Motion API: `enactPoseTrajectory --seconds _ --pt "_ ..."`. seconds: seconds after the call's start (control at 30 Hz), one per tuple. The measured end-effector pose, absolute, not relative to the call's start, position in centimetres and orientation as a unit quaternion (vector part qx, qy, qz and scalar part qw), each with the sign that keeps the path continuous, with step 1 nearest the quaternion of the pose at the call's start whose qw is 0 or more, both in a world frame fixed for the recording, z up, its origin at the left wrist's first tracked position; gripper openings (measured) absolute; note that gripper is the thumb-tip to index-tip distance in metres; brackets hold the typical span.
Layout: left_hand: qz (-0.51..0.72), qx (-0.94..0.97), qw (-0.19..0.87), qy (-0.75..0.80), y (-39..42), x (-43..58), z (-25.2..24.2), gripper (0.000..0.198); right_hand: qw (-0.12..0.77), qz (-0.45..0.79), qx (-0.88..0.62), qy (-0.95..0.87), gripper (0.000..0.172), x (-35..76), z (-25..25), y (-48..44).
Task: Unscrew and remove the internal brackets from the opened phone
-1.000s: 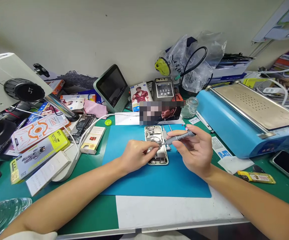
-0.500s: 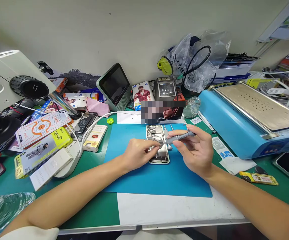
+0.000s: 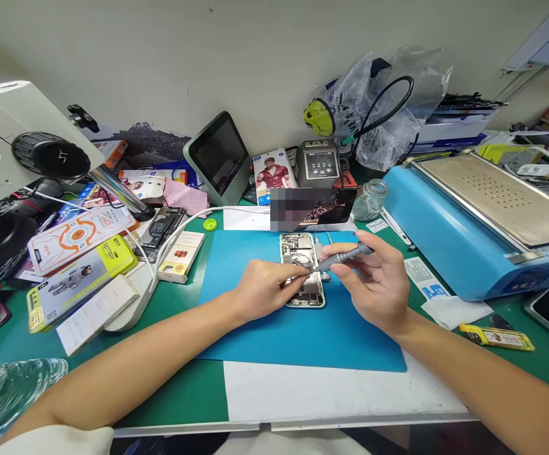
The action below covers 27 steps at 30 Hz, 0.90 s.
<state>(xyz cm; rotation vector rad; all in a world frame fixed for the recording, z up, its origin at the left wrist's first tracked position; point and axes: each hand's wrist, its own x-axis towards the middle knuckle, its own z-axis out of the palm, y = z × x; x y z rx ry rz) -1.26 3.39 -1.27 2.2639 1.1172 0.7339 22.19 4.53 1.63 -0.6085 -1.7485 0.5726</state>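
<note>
An opened phone [image 3: 299, 253] with its inner parts showing lies upright in view on a blue mat [image 3: 274, 344]. My right hand [image 3: 374, 278] grips a grey screwdriver [image 3: 345, 256], its tip end pointing left over the phone. My left hand [image 3: 267, 287] is over the phone's left side, thumb and fingertips pinched together close to the screwdriver's tip. Whatever lies between those fingertips is too small to make out. Part of the phone's middle is hidden by the left fingers.
Boxes [image 3: 82, 278], a second opened phone [image 3: 163, 230] and a microscope [image 3: 51, 158] crowd the left. Behind the mat stand a tablet-like screen [image 3: 220, 155] and a glass jar [image 3: 370, 199]. A blue heating machine [image 3: 436, 234] and a yellow packet [image 3: 497, 337] are at the right.
The view has shifted slightly, so most things appear a little higher, and those at the right further right. Both hands keep nearly the same pose over the phone.
</note>
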Motion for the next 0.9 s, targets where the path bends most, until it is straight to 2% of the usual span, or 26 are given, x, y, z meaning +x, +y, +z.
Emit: enactPoseTrajectory --seconds 0.9 --pt "0.237 0.843 0.246 0.416 3.54 -1.23 -1.02 0.026 0.544 0.292 -0.300 -0.727 0.053 22.39 1.75 4.50"
